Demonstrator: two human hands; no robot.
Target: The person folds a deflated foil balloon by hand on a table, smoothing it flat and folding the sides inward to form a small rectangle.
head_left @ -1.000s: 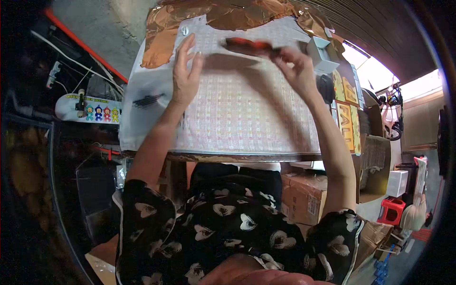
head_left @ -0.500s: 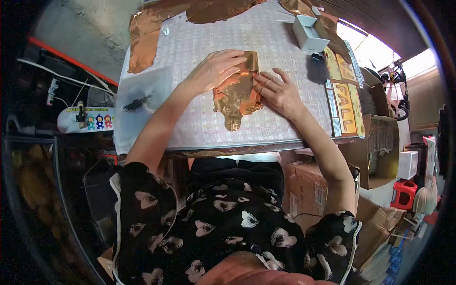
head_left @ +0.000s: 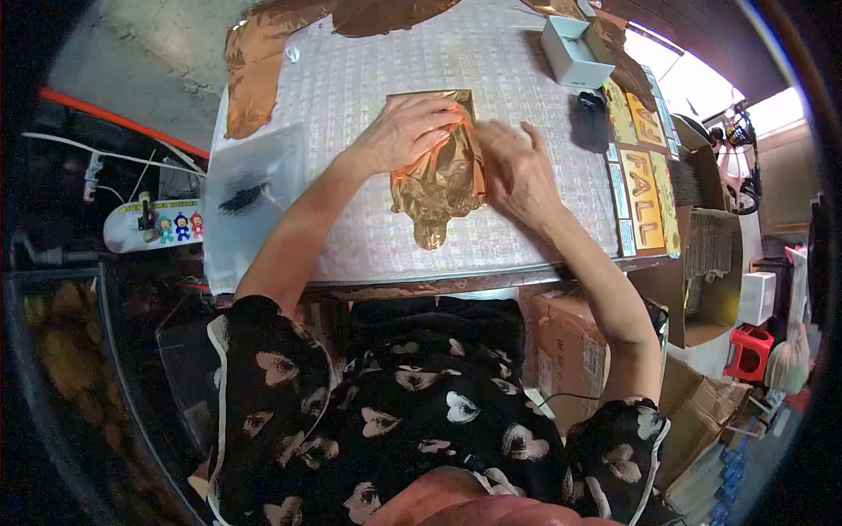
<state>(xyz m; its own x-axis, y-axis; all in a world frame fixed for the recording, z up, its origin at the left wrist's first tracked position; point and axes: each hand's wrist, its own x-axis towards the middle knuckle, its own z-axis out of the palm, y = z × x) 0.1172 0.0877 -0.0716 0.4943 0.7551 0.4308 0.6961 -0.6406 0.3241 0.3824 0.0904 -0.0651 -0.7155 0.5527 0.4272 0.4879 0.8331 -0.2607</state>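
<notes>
A flat, copper-coloured foil balloon [head_left: 455, 167] lies wrinkled on the tabletop in front of me, its narrow rounded tab pointing toward my body. My left hand [head_left: 402, 133] rests across its upper left part, fingers stretched over the foil and bent a little at the tips. Just beyond the foil's right edge is my right hand [head_left: 519, 168]. Its fingers are extended and smeared by motion, with one finger standing apart from the others.
More copper foil [head_left: 254, 83] lies along the table's far edges. At the right stand a white box [head_left: 576, 68], a dark pouch [head_left: 589, 120] and printed FALL packets [head_left: 643, 200]. A clear plastic bag [head_left: 285, 167] lies at the left. Cardboard boxes [head_left: 570, 346] sit below.
My left hand has stayed on the foil while its upper part has been spread wider to the left. My right hand has drawn slightly away from the foil's right edge.
</notes>
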